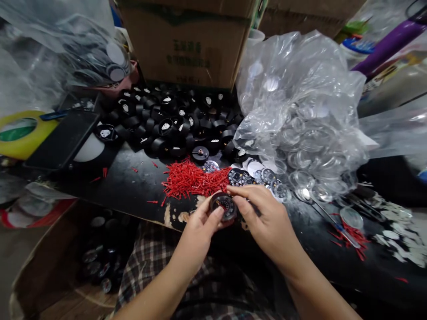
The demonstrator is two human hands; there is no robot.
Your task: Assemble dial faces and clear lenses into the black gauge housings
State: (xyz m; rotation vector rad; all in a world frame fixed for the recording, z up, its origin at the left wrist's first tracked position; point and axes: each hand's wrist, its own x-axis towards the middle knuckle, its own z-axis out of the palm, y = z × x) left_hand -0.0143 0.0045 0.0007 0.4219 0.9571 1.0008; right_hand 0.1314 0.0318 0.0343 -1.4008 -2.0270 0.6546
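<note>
Near the table's front edge, my left hand [202,226] is wrapped round a small round black gauge [224,207] with a printed dial, its thumb on the dial's rim. My right hand [263,213] touches the gauge's right side with thumb and fingertips. Just behind them lies a heap of red pointers [190,178]. Printed dials [267,176] are spread to the right of this heap. Many black round housings [166,126] are piled farther back, some with white shapes inside.
A cardboard box [187,49] stands at the back. Clear round covers fill a plastic bag [300,98] at right. A screwdriver [336,226] lies beside white pieces [400,226]. Yellow tape [40,133] and a black phone-like slab [63,140] are at left; a box [36,271] sits below.
</note>
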